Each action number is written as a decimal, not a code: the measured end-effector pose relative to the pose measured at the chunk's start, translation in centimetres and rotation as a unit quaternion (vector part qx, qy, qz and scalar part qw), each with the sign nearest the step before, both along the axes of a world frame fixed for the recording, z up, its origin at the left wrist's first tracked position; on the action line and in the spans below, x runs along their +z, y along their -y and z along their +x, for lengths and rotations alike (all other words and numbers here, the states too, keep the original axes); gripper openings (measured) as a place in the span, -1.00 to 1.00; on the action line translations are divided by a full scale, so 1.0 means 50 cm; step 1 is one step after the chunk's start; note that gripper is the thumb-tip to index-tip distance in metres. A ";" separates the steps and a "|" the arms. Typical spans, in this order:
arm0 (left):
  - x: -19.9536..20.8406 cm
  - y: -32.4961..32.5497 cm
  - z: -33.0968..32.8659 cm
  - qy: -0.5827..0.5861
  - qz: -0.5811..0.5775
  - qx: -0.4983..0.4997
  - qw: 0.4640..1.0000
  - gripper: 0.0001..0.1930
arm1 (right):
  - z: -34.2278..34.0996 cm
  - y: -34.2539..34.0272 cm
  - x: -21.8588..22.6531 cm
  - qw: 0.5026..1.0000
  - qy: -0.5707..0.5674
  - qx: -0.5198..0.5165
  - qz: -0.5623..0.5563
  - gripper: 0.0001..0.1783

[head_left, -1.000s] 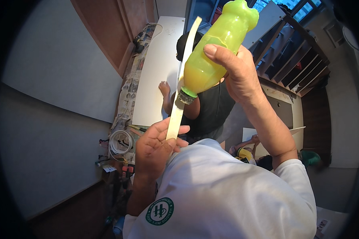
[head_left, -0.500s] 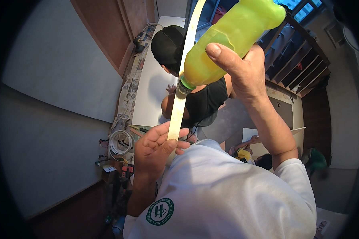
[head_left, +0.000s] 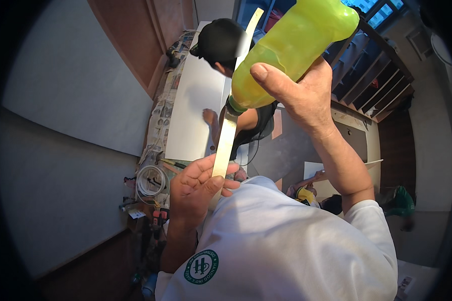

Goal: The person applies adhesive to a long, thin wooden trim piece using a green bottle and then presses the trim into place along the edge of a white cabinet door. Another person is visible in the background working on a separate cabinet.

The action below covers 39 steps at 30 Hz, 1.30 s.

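Note:
My left hand (head_left: 201,183) grips the lower end of a long, narrow, pale strip (head_left: 227,134) between thumb and fingers. The strip rises away from me, and its far end curves slightly to the right. My right hand (head_left: 299,93) is wrapped round a translucent yellow-green plastic bottle (head_left: 291,45), tilted with its neck down and to the left. Yellowish contents show through its wall. The green cap end (head_left: 235,105) rests at or very close to the strip's face; I cannot tell if they touch.
Beyond the strip, a person in a black cap (head_left: 218,42) bends over a white panel (head_left: 188,108). Another person (head_left: 311,193) is low at right. Newspaper lies along the left wall, with coiled white cable (head_left: 150,180) and tools. A dark slatted rack (head_left: 374,75) stands at right.
The strip has slid toward me, so its far end now shows. The bottle stays nearly in place. The person in the black cap has shifted and leans further over the panel.

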State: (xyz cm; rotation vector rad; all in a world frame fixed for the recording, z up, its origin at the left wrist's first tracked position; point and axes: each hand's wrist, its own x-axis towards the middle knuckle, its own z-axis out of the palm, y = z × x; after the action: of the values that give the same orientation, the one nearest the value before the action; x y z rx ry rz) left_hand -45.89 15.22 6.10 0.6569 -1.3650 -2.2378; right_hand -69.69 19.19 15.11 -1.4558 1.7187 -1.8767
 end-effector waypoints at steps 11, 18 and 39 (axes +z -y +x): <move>-0.013 0.007 -0.004 -0.002 0.000 -0.022 1.000 -0.55 | 0.036 -0.007 -0.015 0.983 -0.177 0.039 0.018 -0.42; -0.008 0.010 -0.007 -0.009 0.000 -0.010 1.000 -0.61 | 0.041 -0.003 -0.007 0.984 -0.177 0.029 0.021 -0.50; -0.016 0.006 -0.016 -0.024 0.025 -0.001 0.999 -0.67 | 0.067 -0.023 -0.009 0.950 -0.298 0.065 -0.065 -0.46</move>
State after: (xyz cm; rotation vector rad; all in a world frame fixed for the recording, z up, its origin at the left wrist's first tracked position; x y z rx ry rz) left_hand -46.68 14.92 5.31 0.6153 -1.2921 -2.2806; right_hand -66.35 20.34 14.66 -2.3069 1.6762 -1.6034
